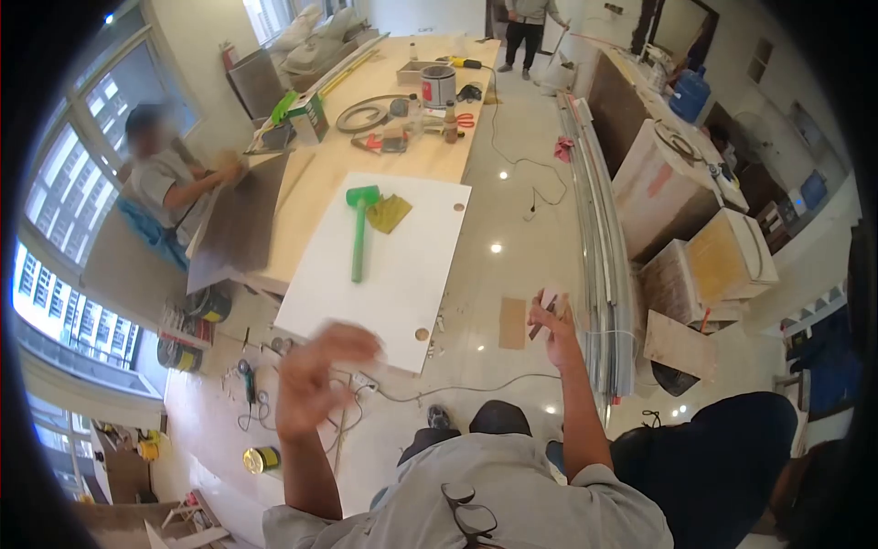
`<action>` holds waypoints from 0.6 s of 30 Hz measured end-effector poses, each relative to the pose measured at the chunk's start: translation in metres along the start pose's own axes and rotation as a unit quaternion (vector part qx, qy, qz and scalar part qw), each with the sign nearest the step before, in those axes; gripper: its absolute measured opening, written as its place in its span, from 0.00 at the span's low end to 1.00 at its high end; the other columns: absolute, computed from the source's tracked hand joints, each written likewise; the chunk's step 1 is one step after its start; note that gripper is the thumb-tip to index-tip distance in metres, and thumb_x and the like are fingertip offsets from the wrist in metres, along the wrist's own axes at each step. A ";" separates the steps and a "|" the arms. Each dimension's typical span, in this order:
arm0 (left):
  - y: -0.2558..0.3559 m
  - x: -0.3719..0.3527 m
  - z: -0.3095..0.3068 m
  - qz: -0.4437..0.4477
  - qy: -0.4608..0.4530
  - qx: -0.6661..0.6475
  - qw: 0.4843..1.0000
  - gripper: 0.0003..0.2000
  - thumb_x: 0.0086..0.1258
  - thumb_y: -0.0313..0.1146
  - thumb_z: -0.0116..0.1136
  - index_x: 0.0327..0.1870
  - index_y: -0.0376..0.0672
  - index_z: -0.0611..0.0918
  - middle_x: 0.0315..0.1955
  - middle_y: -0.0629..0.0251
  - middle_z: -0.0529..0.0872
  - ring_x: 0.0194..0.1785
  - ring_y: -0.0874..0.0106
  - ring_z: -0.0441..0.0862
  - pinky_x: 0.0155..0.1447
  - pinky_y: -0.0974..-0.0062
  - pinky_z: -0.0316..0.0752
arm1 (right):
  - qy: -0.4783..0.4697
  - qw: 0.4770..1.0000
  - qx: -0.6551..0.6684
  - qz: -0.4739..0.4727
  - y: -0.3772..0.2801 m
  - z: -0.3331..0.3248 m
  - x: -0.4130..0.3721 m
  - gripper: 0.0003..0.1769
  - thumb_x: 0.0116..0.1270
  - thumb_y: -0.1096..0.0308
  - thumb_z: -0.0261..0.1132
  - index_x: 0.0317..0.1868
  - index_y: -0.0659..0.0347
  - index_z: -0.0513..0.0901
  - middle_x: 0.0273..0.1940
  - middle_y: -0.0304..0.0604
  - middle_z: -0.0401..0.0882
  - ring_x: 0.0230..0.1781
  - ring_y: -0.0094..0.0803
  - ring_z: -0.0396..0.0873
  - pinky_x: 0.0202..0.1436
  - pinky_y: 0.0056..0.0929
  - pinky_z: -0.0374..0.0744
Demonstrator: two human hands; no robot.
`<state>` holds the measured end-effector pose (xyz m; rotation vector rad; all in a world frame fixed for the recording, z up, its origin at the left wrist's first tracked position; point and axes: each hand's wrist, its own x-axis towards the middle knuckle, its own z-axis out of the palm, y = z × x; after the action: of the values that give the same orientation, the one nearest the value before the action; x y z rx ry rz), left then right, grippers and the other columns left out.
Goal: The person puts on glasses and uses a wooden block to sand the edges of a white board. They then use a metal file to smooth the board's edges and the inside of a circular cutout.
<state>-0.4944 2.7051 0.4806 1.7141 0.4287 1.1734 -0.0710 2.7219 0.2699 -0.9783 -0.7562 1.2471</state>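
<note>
My left hand (320, 371) is smeared by motion in front of the near left edge of a white panel (402, 247), which has two round holes at its right side. Off to the right, over the floor, my right hand (552, 329) is closed with a small dark, thin piece showing between its fingers; I cannot tell its kind. A green mallet (358, 233) lies on the panel, its head at the far end. Beside that head is an olive-coloured cloth (390, 213). A brown rectangular piece (512, 323) lies on the floor near my right hand.
The wooden worktable (357, 156) bears a paint can (438, 88), bottles and red-handled scissors (465, 121). A seated co-worker (165, 178) handles a dark board (242, 215) at left. Long metal profiles (599, 247) lie at right. Cords (457, 395) cross the floor.
</note>
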 end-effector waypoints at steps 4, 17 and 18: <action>-0.003 0.052 0.018 0.020 -0.362 -0.175 0.915 0.31 0.76 0.41 0.80 0.75 0.32 0.86 0.70 0.44 0.88 0.74 0.45 0.84 0.79 0.49 0.75 | -0.046 0.995 -0.056 -0.065 -0.062 0.050 0.005 0.23 0.71 0.68 0.78 0.62 0.59 0.78 0.45 0.38 0.80 0.44 0.26 0.80 0.49 0.32 0.81; -0.042 0.121 0.039 -0.095 -0.501 -0.207 0.835 0.29 0.82 0.32 0.74 0.80 0.33 0.81 0.73 0.50 0.84 0.71 0.52 0.83 0.75 0.59 0.76 | -0.233 0.955 0.028 -0.179 -0.099 0.098 0.109 0.41 0.72 0.37 0.80 0.65 0.62 0.75 0.47 0.41 0.78 0.43 0.24 0.76 0.49 0.29 0.78; -0.045 0.129 0.043 -0.111 -0.513 -0.210 0.825 0.29 0.83 0.32 0.73 0.81 0.33 0.81 0.72 0.50 0.85 0.70 0.52 0.83 0.74 0.59 0.77 | -0.233 0.956 0.018 -0.175 -0.109 0.094 0.111 0.45 0.70 0.31 0.79 0.65 0.62 0.75 0.47 0.42 0.78 0.43 0.25 0.77 0.50 0.31 0.78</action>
<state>-0.3866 2.7965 0.5047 1.5782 -0.2862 0.0435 -0.0894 2.8447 0.4023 -0.4873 -1.2126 1.1799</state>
